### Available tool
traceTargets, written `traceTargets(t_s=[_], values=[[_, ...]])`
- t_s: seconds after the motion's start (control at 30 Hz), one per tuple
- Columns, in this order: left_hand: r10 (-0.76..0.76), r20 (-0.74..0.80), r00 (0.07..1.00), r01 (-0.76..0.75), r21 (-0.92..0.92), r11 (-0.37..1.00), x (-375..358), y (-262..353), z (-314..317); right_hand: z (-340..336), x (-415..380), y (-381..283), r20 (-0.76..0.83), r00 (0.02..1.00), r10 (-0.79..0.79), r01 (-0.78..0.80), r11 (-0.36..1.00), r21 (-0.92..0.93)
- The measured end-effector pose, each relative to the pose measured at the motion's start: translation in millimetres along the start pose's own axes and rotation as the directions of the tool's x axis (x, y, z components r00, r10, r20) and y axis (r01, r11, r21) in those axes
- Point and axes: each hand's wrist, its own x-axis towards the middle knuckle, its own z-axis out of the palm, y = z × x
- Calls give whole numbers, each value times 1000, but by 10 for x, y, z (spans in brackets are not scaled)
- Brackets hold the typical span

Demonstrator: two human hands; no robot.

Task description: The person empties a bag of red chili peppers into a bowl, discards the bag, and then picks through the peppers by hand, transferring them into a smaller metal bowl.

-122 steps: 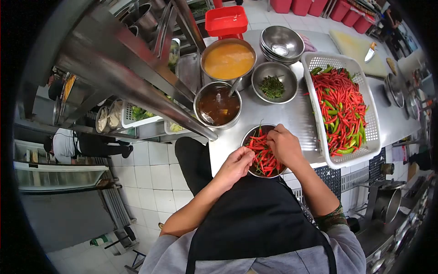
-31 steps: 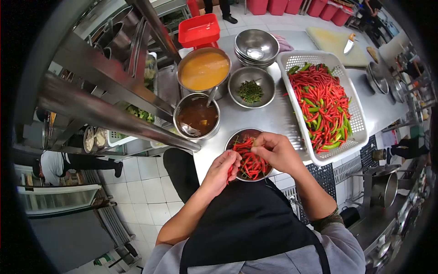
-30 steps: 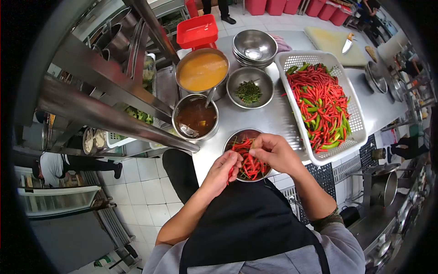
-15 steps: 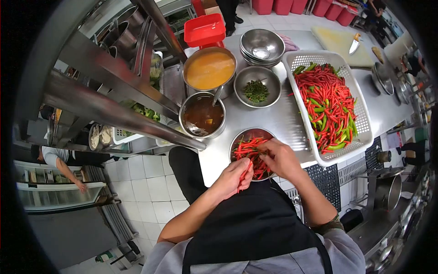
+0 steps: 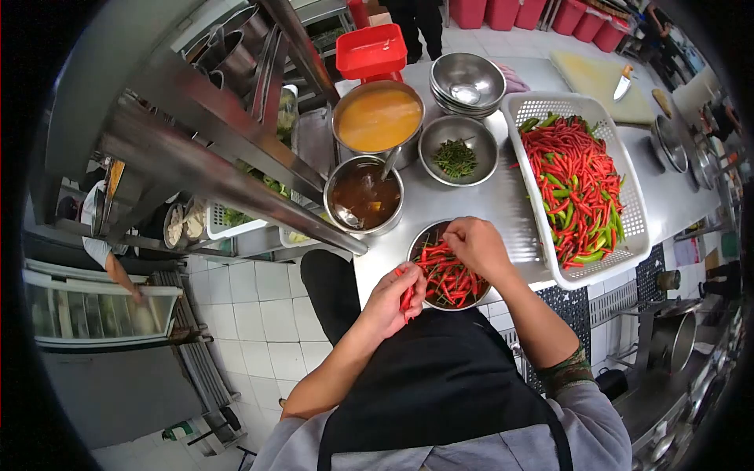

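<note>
My left hand (image 5: pixel 393 300) is closed around several red chilies (image 5: pixel 408 299), just left of a steel bowl (image 5: pixel 427 236) at the table's front edge. Loose red chilies (image 5: pixel 453 281), some with green stems, lie in that bowl. Over its upper right side is my right hand (image 5: pixel 481 248), fingers pinched together and pointing down-left; whatever they hold is hidden. Behind stands a second steel bowl (image 5: pixel 428 166) with a small heap of green stems (image 5: pixel 455 158). A white perforated basket (image 5: pixel 562 275) on the right is full of red and green chilies (image 5: pixel 572 184).
Left of the bowls stand a pot of orange liquid (image 5: pixel 378 118) and a pot of brown liquid (image 5: pixel 364 195) with a ladle. Stacked steel bowls (image 5: pixel 469 81) and a knife (image 5: pixel 623 85) on a cutting board (image 5: pixel 585 74) lie farther back. A metal shelf post (image 5: pixel 267 210) slants at left.
My right hand has lifted from the chilies to the bowl's upper side, its fingers drawn together. My left hand has shifted slightly left of the bowl, still holding chilies. The view has swung a little.
</note>
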Motion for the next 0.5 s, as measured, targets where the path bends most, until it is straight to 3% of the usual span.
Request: traceTargets(t_s=[0.1, 0.13, 0.23, 0.37, 0.5], values=[[-13, -56, 998, 15, 32, 999, 7, 22, 3, 43, 61, -118, 76, 993, 90, -75, 982, -174], [-27, -54, 998, 30, 57, 998, 17, 18, 14, 131, 95, -74, 122, 991, 62, -31, 970, -242], [-36, -26, 999, 37, 75, 996, 20, 9, 74, 234, 113, -30, 152, 988, -9, 34, 986, -164], [36, -73, 997, -27, 118, 993, 25, -22, 26, -75, -35, -255, -123, 981, -148, 149, 989, 5], [131, -114, 985, -99, 248, 964, 66, 58, 74, -475, -235, -428, -143, 977, -157, 178, 973, 148]])
